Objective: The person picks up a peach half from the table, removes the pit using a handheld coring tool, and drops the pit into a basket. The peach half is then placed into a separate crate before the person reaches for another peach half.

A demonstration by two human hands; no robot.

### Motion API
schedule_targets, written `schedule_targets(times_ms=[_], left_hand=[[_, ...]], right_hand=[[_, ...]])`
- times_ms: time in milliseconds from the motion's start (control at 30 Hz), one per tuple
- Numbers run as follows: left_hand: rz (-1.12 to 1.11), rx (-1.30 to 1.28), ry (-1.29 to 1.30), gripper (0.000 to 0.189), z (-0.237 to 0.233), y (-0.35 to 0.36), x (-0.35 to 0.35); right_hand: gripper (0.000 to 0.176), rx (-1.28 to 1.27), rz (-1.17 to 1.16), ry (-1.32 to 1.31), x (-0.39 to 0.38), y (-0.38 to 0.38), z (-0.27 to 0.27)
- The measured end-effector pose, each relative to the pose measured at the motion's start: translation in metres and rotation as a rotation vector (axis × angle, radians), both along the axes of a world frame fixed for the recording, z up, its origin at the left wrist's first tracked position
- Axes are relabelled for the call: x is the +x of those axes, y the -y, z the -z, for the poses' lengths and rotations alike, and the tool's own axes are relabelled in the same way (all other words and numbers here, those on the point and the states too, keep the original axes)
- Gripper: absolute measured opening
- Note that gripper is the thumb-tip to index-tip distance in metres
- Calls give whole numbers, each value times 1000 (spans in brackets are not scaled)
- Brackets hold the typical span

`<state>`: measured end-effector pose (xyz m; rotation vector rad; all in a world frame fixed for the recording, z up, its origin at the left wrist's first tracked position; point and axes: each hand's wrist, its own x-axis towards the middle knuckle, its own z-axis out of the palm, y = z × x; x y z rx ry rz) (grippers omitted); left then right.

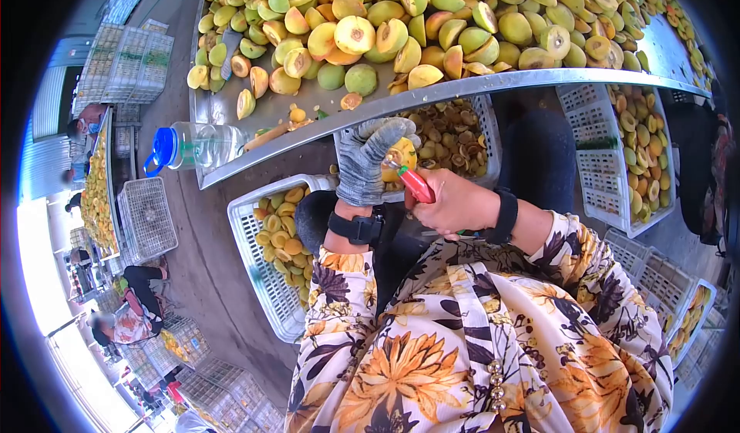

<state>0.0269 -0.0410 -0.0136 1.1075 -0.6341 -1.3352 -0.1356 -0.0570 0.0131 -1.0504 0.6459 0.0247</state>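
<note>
My left hand (366, 156), in a grey knit glove, holds a yellow-orange fruit half (401, 156) near the metal table's front edge. My right hand (455, 202) is bare and wrapped round the red handle of a small tool (416, 185). The tool's metal end meets the fruit; its exact shape is hard to make out. Just beyond my hands, cut green-yellow fruit (354, 35) is heaped on the metal table (308, 135). Below and behind them a white crate (493, 136) holds fruit pieces (447, 136).
A clear bottle with a blue lid (204, 145) lies at the table's left corner. White crates of fruit stand at lower left (266, 298) and right (597, 167). Farther left are stacked crates (131, 67), an empty crate (148, 219) and a seated person (135, 317).
</note>
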Motion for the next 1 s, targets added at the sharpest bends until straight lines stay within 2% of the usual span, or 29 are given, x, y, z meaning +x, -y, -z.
schedule_targets(times_ms=[33, 100, 233, 300, 333, 433, 467, 500, 533, 567, 600, 633, 700, 733, 767, 833, 867, 933, 1000], left_hand=[[0, 0, -1, 26, -1, 0, 2], [137, 67, -138, 27, -3, 0, 6], [122, 35, -165, 28, -1, 1, 8], [6, -43, 12, 27, -7, -1, 3], [-32, -53, 87, 29, -8, -1, 0], [-25, -11, 43, 32, 3, -2, 0], [-22, -11, 43, 32, 3, -1, 0], [-3, 10, -119, 31, 3, -2, -1], [15, 29, -281, 30, 3, -2, -2], [32, 44, -443, 29, 3, -1, -1], [47, 64, -398, 29, 0, -2, 0], [42, 66, -399, 29, 2, -4, 1], [45, 3, -119, 30, 2, -2, 1], [21, -31, -104, 28, 2, 0, -1], [25, -28, -103, 28, 1, 0, -3], [-55, 11, -343, 24, -5, 1, -6], [-59, 11, -345, 24, -7, 0, -5], [0, 56, -349, 24, -10, -2, 0], [43, 49, -273, 31, -11, -3, 0]], right_hand=[[9, 0, 0, -1, 0, 0, -1], [10, -147, -31, -7, 2, -1, -2], [11, -347, -27, -32, 5, -3, 0], [14, 355, -48, 52, 4, 4, -15], [14, 357, -51, 51, 3, 3, -13], [16, 478, -30, 110, 4, -2, -3], [17, 326, -30, 58, 5, -4, 1], [17, 176, -32, 3, 5, -5, 2], [17, 177, -33, 1, 4, -4, 0], [17, 322, -36, 47, 3, -1, -5], [17, 469, -42, 92, 3, -1, -7], [17, 472, -47, 90, 3, -3, -6], [16, 291, -9, 38, 5, -6, -2], [16, -159, 5, -11, 6, -10, -2], [16, -157, 8, -10, 5, -12, 6], [16, -482, 29, 99, 5, -12, 26], [16, -480, 25, 98, 4, -8, 17], [15, 575, -61, 143, 3, 3, -7], [14, 552, -58, 162, 1, 1, -4]])
